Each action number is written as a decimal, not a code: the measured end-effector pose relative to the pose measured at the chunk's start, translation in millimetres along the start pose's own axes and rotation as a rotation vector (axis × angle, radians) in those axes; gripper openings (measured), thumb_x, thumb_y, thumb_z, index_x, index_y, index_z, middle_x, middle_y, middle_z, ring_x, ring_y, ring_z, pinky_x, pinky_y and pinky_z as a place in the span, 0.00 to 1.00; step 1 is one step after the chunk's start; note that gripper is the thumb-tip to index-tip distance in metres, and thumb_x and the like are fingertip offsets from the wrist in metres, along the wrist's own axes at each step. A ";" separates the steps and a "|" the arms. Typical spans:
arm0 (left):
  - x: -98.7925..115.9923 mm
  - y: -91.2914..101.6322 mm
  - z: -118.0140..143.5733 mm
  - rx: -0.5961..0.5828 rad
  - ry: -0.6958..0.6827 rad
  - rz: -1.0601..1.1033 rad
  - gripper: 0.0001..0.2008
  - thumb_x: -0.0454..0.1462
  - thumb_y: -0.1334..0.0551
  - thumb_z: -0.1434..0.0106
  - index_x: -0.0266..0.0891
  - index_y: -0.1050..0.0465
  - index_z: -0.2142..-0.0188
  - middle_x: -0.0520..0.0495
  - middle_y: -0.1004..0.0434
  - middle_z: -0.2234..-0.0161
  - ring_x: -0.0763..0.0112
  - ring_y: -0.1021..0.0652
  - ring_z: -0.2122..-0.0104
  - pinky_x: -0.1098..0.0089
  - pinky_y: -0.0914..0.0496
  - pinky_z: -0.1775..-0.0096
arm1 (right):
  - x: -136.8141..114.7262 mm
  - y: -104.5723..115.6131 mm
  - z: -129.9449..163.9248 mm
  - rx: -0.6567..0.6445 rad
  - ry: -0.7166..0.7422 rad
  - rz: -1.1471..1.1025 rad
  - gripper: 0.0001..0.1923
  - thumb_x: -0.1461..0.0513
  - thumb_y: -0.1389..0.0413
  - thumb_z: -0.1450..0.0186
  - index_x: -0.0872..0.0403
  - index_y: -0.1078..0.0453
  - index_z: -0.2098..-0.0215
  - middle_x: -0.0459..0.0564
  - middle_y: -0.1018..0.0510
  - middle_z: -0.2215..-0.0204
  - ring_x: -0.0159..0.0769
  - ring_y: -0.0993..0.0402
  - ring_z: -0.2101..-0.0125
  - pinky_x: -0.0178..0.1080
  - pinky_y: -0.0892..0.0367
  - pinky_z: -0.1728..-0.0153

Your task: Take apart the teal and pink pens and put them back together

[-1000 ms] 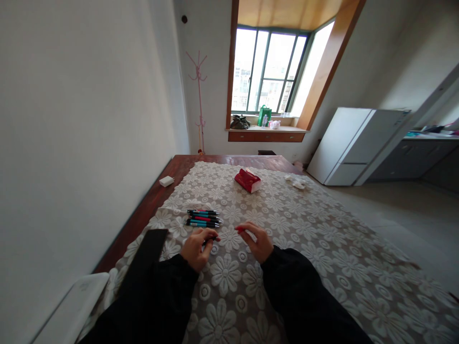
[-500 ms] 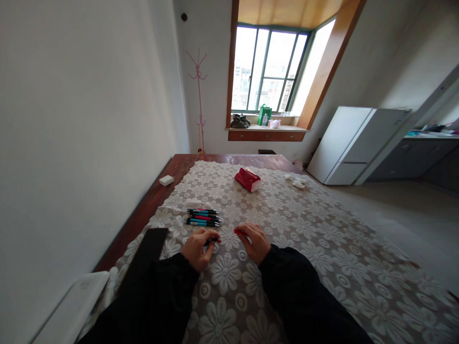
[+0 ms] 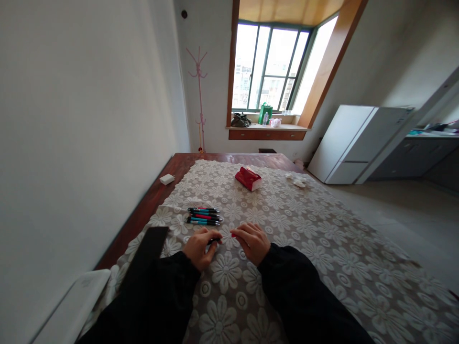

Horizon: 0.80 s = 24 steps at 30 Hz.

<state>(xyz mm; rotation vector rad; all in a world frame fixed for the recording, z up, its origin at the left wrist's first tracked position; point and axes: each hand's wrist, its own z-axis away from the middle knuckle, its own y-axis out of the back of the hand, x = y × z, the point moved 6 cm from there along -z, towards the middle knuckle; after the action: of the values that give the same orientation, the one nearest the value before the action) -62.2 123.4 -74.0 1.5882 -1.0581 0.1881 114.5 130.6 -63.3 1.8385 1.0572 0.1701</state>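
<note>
The left hand point(image 3: 200, 249) pinches a slim black plastic-looking piece point(image 3: 214, 241), the right hand point(image 3: 254, 242) a small red one point(image 3: 234, 235), seemingly by fingertips to leave their facing ends clear; both are nearer the person than the neat row of slender blue, red and black pens point(image 3: 203, 219).

We see rough grey-and-white flowered cloth point(image 3: 225, 272), smooth plastic-looking teal, red and black pens point(image 3: 203, 217) on it, glossy red-brown wooden tabletop point(image 3: 222, 156) beyond it.

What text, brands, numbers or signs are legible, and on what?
None readable.
Pens: pale marks on one blue barrel, too small.
Fridge: marks near its top right corner, too small.
White case: faint marks, too blurred.
Black piece (left hand), red piece (right hand): none visible.
</note>
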 end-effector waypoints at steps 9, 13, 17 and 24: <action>-12.8 -15.0 1.9 -0.048 0.005 0.140 0.13 0.32 0.42 0.38 0.41 0.29 0.53 0.44 0.24 0.59 0.66 0.21 0.57 0.67 0.26 0.53 | -5.8 -7.7 1.1 -0.031 0.016 -0.027 0.04 0.66 0.50 0.34 0.54 0.34 0.62 0.51 0.25 0.68 0.40 0.32 0.66 0.40 0.39 0.64; -17.9 -18.1 2.0 -0.053 0.034 0.170 0.12 0.35 0.40 0.37 0.43 0.30 0.53 0.46 0.23 0.58 0.66 0.20 0.57 0.66 0.26 0.52 | -9.0 -8.1 0.3 -0.041 0.042 -0.018 0.05 0.65 0.51 0.32 0.53 0.33 0.63 0.50 0.25 0.70 0.37 0.31 0.68 0.39 0.40 0.65; -13.9 -14.5 0.8 -0.050 0.010 0.081 0.09 0.37 0.40 0.37 0.43 0.27 0.56 0.46 0.23 0.62 0.66 0.20 0.60 0.67 0.25 0.54 | -10.8 -9.1 0.8 -0.053 0.068 -0.014 0.05 0.64 0.51 0.31 0.53 0.33 0.61 0.49 0.23 0.70 0.37 0.30 0.68 0.39 0.42 0.65; -4.3 -9.0 0.5 -0.028 -0.048 0.007 0.09 0.36 0.40 0.37 0.43 0.25 0.58 0.47 0.22 0.64 0.66 0.21 0.60 0.68 0.26 0.56 | -14.7 -13.4 2.4 -0.116 0.104 -0.002 0.07 0.63 0.52 0.29 0.52 0.32 0.60 0.49 0.22 0.69 0.36 0.29 0.69 0.40 0.42 0.64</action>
<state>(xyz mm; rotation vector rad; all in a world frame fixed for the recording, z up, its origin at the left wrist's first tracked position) -58.5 124.6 -83.3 1.5704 -1.0986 0.1401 98.9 120.4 -70.5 1.7393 1.0975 0.3228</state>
